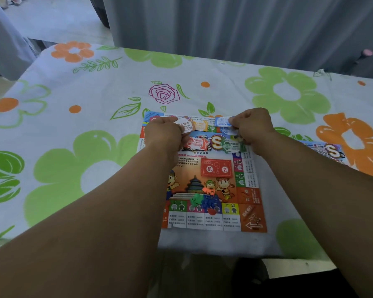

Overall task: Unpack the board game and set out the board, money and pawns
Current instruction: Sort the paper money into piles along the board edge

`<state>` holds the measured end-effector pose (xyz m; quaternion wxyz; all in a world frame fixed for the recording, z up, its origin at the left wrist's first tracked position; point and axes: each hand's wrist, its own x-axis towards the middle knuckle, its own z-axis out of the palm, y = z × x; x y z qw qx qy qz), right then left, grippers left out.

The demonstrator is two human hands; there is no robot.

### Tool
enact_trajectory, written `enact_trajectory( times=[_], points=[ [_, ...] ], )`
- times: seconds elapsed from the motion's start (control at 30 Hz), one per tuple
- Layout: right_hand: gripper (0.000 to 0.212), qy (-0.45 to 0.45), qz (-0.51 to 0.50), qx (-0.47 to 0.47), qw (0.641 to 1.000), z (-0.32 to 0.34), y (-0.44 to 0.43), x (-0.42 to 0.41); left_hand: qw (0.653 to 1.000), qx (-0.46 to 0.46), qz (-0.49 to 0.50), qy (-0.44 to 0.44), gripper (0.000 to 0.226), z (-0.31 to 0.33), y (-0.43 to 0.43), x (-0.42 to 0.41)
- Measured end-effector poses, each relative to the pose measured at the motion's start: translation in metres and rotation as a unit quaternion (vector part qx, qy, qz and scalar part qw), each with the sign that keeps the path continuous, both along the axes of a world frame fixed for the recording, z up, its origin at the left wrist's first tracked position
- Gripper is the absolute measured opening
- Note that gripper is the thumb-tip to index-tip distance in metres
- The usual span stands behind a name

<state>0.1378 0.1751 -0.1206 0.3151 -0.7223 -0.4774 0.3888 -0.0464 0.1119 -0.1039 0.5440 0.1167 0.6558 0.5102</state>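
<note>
The colourful paper game board lies flat on the flowered tablecloth in front of me. Play-money notes lie across its far part: a yellow note, a red note and a green note. My left hand pinches a white and red note at the board's far left. My right hand pinches a blue note at the far right. Small plastic pawns, green, blue, orange and red, sit in a cluster near the board's near edge.
The game's printed packaging lies on the cloth to the right, partly behind my right forearm. Grey curtains hang behind the table's far edge. The table's near edge runs just below the board.
</note>
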Motion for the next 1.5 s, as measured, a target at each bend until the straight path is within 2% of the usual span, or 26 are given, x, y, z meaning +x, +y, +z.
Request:
enact_trajectory(
  times=[0.13,0.4,0.47,0.57,0.67,0.83,1.1,1.4,1.5],
  points=[
    [0.035,-0.024,-0.013,-0.007,1.000,-0.010,0.002,0.015,1.000,-0.005,-0.008,0.007,0.024,-0.004,0.003,0.007],
    [0.027,-0.102,-0.007,-0.003,0.995,-0.007,0.007,0.016,1.000,-0.002,-0.025,0.011,0.023,-0.005,0.003,0.013],
    [0.024,-0.059,0.027,0.017,0.998,0.000,0.004,0.008,0.999,-0.001,-0.031,0.010,0.023,-0.004,0.003,0.014],
    [0.027,0.049,0.132,-0.016,0.990,0.014,-0.010,-0.013,0.999,0.003,-0.035,0.002,0.024,-0.003,0.002,0.013],
    [0.030,0.069,0.208,-0.031,0.975,0.016,-0.017,-0.032,0.999,0.007,-0.033,0.002,0.026,-0.003,0.001,0.010],
    [0.019,0.072,0.221,-0.024,0.972,0.015,-0.020,-0.054,1.000,0.014,0.004,-0.007,0.022,0.004,-0.005,-0.004],
    [0.015,0.114,0.230,-0.065,0.964,0.011,-0.022,-0.091,0.990,0.020,0.135,0.025,0.027,0.005,-0.013,-0.060],
    [0.020,0.024,0.266,-0.026,0.963,0.002,-0.029,-0.113,0.991,0.012,0.124,0.047,0.021,0.005,-0.020,-0.076],
    [0.032,-0.019,0.257,-0.012,0.966,-0.002,-0.028,-0.117,0.993,0.005,0.110,0.046,0.019,0.005,-0.021,-0.076]
  ],
)
